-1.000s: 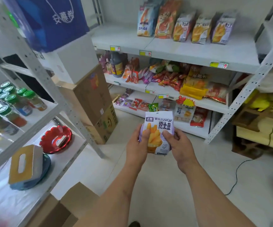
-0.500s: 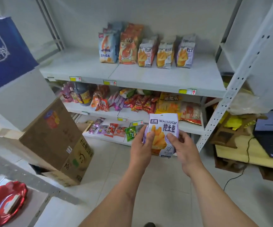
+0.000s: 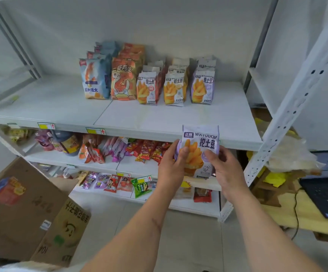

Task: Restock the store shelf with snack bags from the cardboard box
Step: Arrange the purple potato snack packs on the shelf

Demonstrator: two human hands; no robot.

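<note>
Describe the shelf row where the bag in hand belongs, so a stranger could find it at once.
Start at the top shelf of the white rack. Five rows of snack bags stand there; take the row at the far right. It alone is purple, matching the held bag; the two fry rows beside it are white.

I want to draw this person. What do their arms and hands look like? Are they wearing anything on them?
Both arms are bare as far as the picture shows: no sleeves, no gloves, no watch, no rings that I can see. The left hand and the right hand have short nails. The left forearm has a thin line on it, like a scratch or scar.
</note>
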